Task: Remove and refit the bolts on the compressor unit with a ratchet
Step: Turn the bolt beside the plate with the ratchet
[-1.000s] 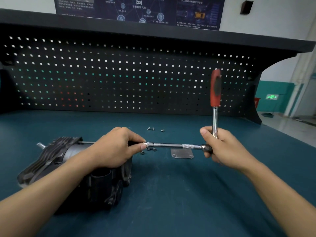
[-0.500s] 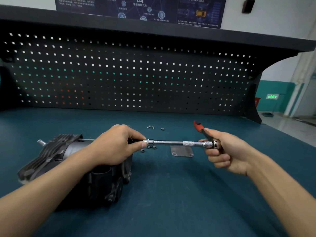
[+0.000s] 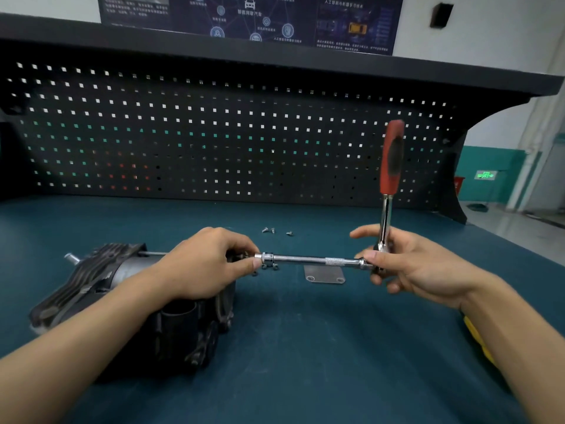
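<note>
The compressor (image 3: 128,289) lies on the blue bench top (image 3: 305,347), and a broad stretch of bench runs to its right and toward the viewer. The pegboard (image 3: 214,142) stands well behind it. From the compressor's right end a ratchet (image 3: 387,179) and its long bar reach rightward, with the red handle standing upright.

The left hand (image 3: 201,267) rests over the compressor, thumb and forefinger pinched together on the bar's socket end. The right hand (image 3: 409,267) grips the ratchet's head with loosely curled fingers, its forefinger straighter. Loose bolts (image 3: 272,230) lie behind the bar, and a small plate (image 3: 324,274) lies just under it.
</note>
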`<state>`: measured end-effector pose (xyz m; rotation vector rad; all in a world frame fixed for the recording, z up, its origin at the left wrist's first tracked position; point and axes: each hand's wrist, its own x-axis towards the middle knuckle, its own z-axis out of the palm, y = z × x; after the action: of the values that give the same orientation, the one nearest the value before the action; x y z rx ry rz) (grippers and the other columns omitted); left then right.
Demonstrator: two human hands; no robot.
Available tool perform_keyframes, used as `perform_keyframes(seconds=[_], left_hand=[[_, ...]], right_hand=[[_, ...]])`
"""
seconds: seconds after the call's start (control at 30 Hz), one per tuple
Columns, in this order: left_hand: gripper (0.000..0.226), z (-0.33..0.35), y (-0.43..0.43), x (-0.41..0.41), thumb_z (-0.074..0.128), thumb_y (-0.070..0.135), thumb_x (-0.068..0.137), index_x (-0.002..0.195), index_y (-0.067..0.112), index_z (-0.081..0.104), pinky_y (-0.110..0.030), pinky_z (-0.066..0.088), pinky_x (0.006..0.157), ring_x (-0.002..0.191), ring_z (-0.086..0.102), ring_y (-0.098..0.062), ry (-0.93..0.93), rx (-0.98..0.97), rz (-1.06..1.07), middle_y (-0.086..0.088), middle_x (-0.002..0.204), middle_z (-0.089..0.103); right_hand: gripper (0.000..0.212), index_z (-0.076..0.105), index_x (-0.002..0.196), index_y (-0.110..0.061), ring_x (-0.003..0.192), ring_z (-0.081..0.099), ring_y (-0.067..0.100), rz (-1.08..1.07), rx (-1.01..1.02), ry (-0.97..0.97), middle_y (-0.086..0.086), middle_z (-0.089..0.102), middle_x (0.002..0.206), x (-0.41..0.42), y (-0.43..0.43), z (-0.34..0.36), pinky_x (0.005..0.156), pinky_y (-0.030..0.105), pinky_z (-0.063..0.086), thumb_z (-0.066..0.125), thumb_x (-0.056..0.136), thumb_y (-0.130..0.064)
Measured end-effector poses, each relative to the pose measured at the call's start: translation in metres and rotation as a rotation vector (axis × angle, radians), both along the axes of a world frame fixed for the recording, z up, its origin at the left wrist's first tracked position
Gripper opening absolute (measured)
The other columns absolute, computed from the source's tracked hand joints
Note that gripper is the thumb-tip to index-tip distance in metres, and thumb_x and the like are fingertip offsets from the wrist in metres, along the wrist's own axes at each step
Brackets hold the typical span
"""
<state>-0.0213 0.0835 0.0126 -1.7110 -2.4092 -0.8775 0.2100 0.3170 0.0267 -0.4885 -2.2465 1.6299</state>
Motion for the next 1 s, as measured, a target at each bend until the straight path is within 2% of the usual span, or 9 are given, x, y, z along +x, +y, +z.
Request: perform_keyframes(seconds=[0.1,0.2,0.33,0.47,0.57,0.67,0.8,0.9,1.0], left_hand=[[0.013,0.000,0.000,0.000,0.061,0.052,0.094,0.091,0.044,0.070,-0.039,0.053,0.073,0.068,0.057,-0.004,-0.011,-0.008,-0.008,0.024,0.074,0.066],[0.015,0.001,0.000,0.001,0.056,0.052,0.096,0.092,0.045,0.069,-0.038,0.051,0.070,0.066,0.056,-0.005,-0.014,-0.030,-0.010,0.020,0.075,0.067],[0.020,0.004,0.000,0.004,0.051,0.049,0.100,0.088,0.045,0.066,-0.032,0.039,0.059,0.057,0.050,-0.001,0.015,-0.094,0.000,0.023,0.071,0.064],[0.028,0.007,0.002,0.007,0.053,0.043,0.101,0.075,0.042,0.062,-0.030,0.033,0.055,0.052,0.048,0.001,0.016,-0.101,0.013,0.028,0.056,0.055],[0.030,0.006,0.002,0.007,0.056,0.042,0.100,0.071,0.038,0.063,-0.031,0.035,0.056,0.052,0.042,-0.008,0.017,-0.085,-0.003,0.016,0.053,0.050],[0.022,0.005,0.001,0.005,0.059,0.041,0.098,0.082,0.033,0.071,-0.031,0.036,0.057,0.055,0.040,-0.010,0.020,-0.067,-0.018,0.009,0.056,0.049],[0.016,0.004,-0.001,0.005,0.061,0.040,0.097,0.093,0.034,0.075,-0.028,0.035,0.056,0.055,0.041,-0.010,0.024,-0.040,-0.031,0.008,0.059,0.052],[0.015,0.004,-0.001,0.005,0.061,0.042,0.097,0.092,0.036,0.074,-0.032,0.037,0.058,0.056,0.039,-0.009,0.006,-0.030,-0.033,-0.002,0.066,0.057],[0.015,0.005,-0.002,0.005,0.061,0.042,0.097,0.090,0.036,0.074,-0.034,0.040,0.059,0.056,0.039,-0.008,-0.003,-0.018,-0.042,-0.004,0.069,0.058]], right_hand=[[0.033,0.062,0.121,-0.035,0.072,0.062,0.010,-0.012,0.242,-0.011,-0.002,0.072,0.099,0.001,-0.001,0.000,0.057,0.022,0.048,0.060,0.099,-0.010],[0.040,0.055,0.130,-0.037,0.077,0.062,0.007,-0.021,0.415,-0.006,-0.009,0.069,0.101,0.000,-0.002,-0.001,0.065,0.022,0.052,0.059,0.100,-0.012],[0.053,0.042,0.145,-0.034,0.079,0.057,0.003,-0.037,0.511,0.041,-0.008,0.064,0.109,0.000,-0.002,-0.004,0.070,0.022,0.052,0.058,0.100,-0.011],[0.056,0.038,0.145,-0.039,0.080,0.059,0.003,-0.029,0.524,0.021,-0.020,0.066,0.104,0.000,-0.002,-0.005,0.072,0.021,0.052,0.060,0.099,-0.016],[0.047,0.048,0.138,-0.038,0.076,0.062,0.004,0.001,0.471,-0.045,-0.011,0.071,0.102,0.002,-0.002,-0.004,0.070,0.020,0.051,0.064,0.097,-0.023],[0.036,0.062,0.124,-0.028,0.065,0.062,0.010,0.034,0.342,-0.057,0.001,0.076,0.090,0.001,-0.007,-0.003,0.058,0.021,0.049,0.068,0.090,-0.035],[0.062,0.068,0.112,-0.013,0.043,0.047,0.015,-0.051,0.095,-0.069,0.013,0.074,0.076,-0.007,-0.012,0.000,0.037,0.022,0.035,0.058,0.078,-0.064],[0.055,0.067,0.110,-0.009,0.034,0.033,0.012,-0.154,-0.108,-0.075,0.017,0.072,0.073,-0.012,-0.011,-0.002,0.033,0.017,0.023,0.053,0.093,-0.060],[0.048,0.064,0.103,-0.001,0.029,0.026,0.007,-0.148,-0.354,-0.066,0.015,0.067,0.069,-0.014,-0.008,-0.002,0.029,0.013,0.018,0.053,0.098,-0.048]])
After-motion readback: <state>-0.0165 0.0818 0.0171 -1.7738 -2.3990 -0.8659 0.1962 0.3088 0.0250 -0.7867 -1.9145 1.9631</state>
